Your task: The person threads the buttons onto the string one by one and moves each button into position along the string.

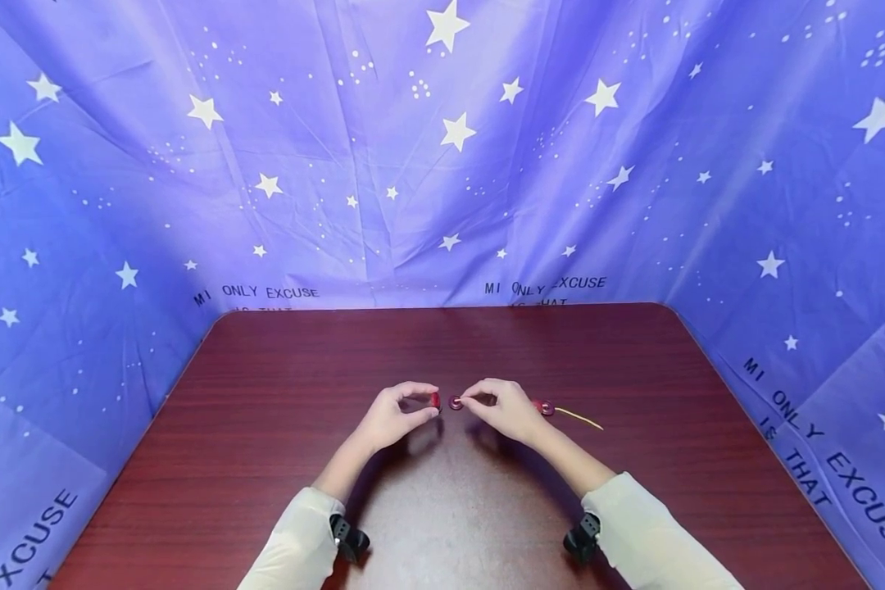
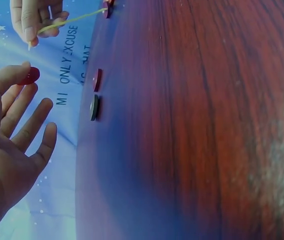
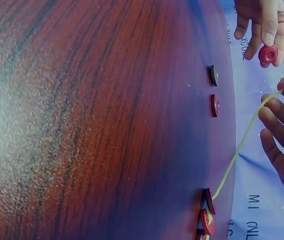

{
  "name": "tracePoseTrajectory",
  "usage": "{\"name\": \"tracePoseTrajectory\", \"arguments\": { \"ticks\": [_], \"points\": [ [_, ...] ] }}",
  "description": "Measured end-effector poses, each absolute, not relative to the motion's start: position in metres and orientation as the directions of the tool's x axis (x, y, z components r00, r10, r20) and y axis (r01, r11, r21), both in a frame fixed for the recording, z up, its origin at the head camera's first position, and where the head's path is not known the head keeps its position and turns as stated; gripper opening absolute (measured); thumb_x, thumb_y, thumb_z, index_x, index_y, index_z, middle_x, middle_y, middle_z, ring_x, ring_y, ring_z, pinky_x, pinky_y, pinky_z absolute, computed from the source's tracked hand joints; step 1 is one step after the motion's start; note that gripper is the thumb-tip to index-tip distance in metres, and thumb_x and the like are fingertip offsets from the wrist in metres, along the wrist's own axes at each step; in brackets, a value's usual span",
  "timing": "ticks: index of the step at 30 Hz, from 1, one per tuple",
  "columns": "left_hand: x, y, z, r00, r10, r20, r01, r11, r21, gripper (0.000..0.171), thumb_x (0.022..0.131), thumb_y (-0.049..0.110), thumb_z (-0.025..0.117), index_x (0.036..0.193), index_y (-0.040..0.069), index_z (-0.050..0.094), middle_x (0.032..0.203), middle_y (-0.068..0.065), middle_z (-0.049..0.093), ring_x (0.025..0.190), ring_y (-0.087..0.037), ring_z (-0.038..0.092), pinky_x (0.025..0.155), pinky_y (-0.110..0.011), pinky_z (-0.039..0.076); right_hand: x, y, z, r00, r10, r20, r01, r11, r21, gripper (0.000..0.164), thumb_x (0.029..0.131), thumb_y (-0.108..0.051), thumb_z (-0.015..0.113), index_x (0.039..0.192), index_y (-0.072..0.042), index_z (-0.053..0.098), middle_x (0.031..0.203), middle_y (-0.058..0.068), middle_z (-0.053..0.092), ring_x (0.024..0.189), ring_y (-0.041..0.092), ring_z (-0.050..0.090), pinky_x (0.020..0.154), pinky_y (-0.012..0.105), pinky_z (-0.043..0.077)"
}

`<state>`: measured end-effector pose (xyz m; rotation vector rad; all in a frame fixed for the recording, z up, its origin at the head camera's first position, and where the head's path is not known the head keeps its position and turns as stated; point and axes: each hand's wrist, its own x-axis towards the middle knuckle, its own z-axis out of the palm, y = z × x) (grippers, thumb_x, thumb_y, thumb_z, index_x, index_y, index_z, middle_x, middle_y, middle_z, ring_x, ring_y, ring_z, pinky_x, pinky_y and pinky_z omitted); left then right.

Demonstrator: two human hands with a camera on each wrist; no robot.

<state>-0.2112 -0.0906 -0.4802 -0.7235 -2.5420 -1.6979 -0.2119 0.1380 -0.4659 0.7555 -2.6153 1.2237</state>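
Between thumb and index finger, my left hand (image 1: 392, 416) pinches a round red button (image 3: 268, 53) by its edge, its other fingers spread in the left wrist view. Facing it, my right hand (image 1: 515, 411) pinches a yellow string (image 3: 241, 146) near its end. A short pale tip (image 2: 29, 46) shows past those fingertips, a small gap away from the held button. From the right hand the string slants down to several threaded red buttons (image 3: 208, 222) lying on the table.
On the dark red wood-grain table (image 1: 280, 352) lie a loose red button (image 3: 215, 105) and a dark button (image 3: 213, 75), side by side below the hands. The string's yellow tail (image 1: 579, 419) stretches right. A star-patterned blue cloth (image 1: 383, 164) hangs around the table's back and sides.
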Motion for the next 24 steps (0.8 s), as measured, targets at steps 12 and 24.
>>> {"name": "tracePoseTrajectory", "arguments": {
  "ticks": [12, 24],
  "points": [
    [-0.196, -0.080, -0.458, -0.891, 0.405, 0.207, 0.330, 0.264, 0.906, 0.032, 0.084, 0.005, 0.067, 0.113, -0.007, 0.061, 0.111, -0.021, 0.066, 0.101, -0.034, 0.064, 0.085, -0.039, 0.052, -0.211, 0.136, -0.470, -0.838, -0.381, 0.391, -0.544, 0.519, -0.659, 0.003, 0.082, -0.014, 0.071, 0.083, -0.013, 0.073, 0.075, -0.004, 0.067, 0.063, -0.002, 0.050, 0.057, 0.017, 0.045],
    [-0.195, -0.075, -0.457, -0.875, 0.430, 0.223, 0.360, 0.268, 0.894, 0.033, 0.085, 0.005, 0.066, 0.115, -0.007, 0.061, 0.112, -0.021, 0.066, 0.097, -0.033, 0.065, 0.081, -0.027, 0.053, -0.212, 0.136, -0.470, -0.836, -0.378, 0.399, -0.548, 0.518, -0.657, 0.003, 0.081, -0.014, 0.071, 0.084, -0.012, 0.073, 0.073, -0.005, 0.065, 0.063, -0.002, 0.049, 0.057, 0.017, 0.045]
  ]
}}
